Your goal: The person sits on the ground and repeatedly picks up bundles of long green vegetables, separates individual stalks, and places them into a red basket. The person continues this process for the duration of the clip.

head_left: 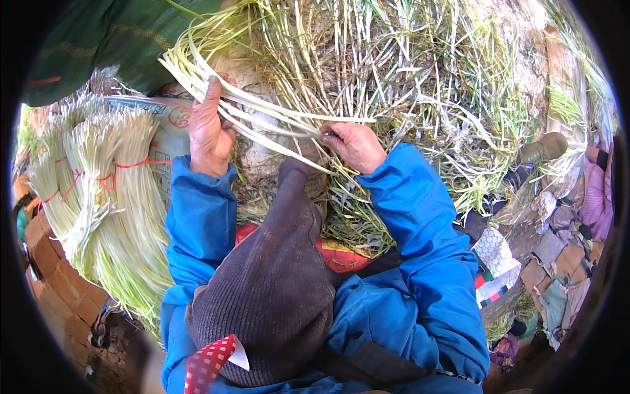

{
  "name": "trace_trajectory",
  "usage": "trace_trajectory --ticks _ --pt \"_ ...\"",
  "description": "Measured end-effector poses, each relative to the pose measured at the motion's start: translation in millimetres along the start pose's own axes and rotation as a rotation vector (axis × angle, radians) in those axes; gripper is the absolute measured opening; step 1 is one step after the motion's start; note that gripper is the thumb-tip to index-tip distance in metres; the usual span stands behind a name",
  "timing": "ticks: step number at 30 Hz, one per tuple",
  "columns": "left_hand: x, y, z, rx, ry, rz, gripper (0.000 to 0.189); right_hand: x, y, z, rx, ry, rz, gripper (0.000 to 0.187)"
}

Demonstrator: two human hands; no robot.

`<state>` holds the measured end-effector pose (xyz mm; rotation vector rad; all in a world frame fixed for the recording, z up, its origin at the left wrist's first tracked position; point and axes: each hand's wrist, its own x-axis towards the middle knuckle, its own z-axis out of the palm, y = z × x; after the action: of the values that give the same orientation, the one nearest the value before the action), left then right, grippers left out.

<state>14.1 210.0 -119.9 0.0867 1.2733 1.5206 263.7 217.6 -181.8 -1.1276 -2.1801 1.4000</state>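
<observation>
My left hand (212, 129) grips a loose bunch of pale yellow-green vegetable stalks (256, 106), its thumb laid across them. They fan out towards the right, with their leafy ends at the upper left. At the stalks' right end, my right hand (355, 144) has its thumb and fingertips pinched together by one stalk; whether it holds that stalk is hard to tell. Beyond both hands lies a wide heap of loose green and dry stalks (393, 79). Several bundles of pale stalks tied with red string (133, 197) rest at the left on a printed woven sack (172, 115).
A dark green sheet (113, 39) covers the upper left. Brown bricks or blocks (69, 285) lie at the lower left. Another person's shoe (544, 147) and a pink sleeve (595, 192) show at the right, near more stalks (566, 106) and scattered cloth pieces (551, 290).
</observation>
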Motion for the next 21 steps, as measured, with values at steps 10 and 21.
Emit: trace_trajectory --ticks 10,21 --pt "-47.7 34.4 39.5 0.007 -0.067 0.178 0.014 -138.1 -14.8 22.6 -0.337 -0.163 0.089 0.023" --pt "-156.1 139.2 150.9 0.072 -0.356 0.496 0.019 -207.0 -149.4 40.4 0.564 -0.116 0.092 0.035"
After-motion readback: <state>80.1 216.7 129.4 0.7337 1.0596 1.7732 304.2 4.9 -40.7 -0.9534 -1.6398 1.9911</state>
